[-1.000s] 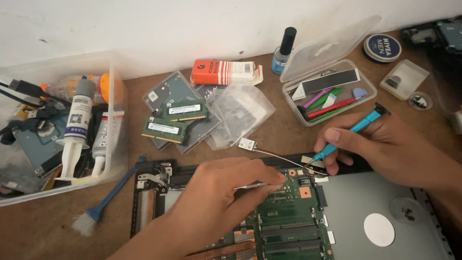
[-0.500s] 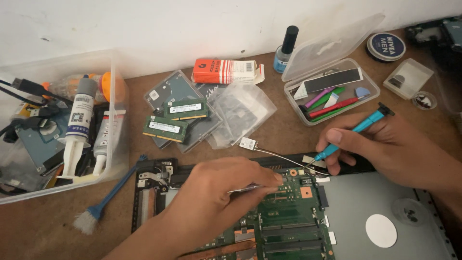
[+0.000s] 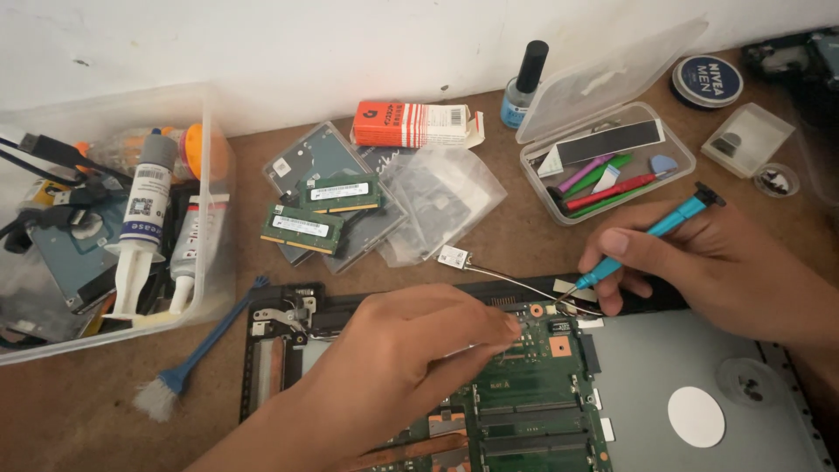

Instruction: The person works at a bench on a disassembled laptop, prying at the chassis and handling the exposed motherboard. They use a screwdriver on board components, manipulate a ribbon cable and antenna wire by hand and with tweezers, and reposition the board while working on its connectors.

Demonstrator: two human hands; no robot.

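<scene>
At 9 o'clock of the view stands a clear plastic bin [image 3: 205, 262] with white syringe tubes [image 3: 140, 227] and cables inside. Just below it, at 8 o'clock, a blue brush [image 3: 197, 354] lies on the brown surface [image 3: 79, 411]. Near the centre top, two green memory modules [image 3: 319, 210] rest on a hard drive [image 3: 306, 162] and clear bags, and an orange and white box [image 3: 411, 124] lies at 12 o'clock of them.

The left hand [image 3: 393, 367] comes from 6 o'clock and rests on the opened laptop [image 3: 699, 367]; its fingers are pinched together at the upper edge of the green motherboard [image 3: 533, 385]. I cannot tell if something thin is between the fingertips.

A small wireless card [image 3: 454, 257] lies on the surface at 12 o'clock of this hand, with thin antenna wires [image 3: 516, 281] running to the right.

The right hand [image 3: 717, 262] enters from 3 o'clock and is closed around a turquoise pry tool [image 3: 647, 236], held like a pen. The tip of the tool touches the board edge where the wires end.

At 1 o'clock an open clear case [image 3: 612, 166] holds coloured picks, with a blue bottle [image 3: 522, 87] to its left and a round tin [image 3: 706, 80] to its right.
</scene>
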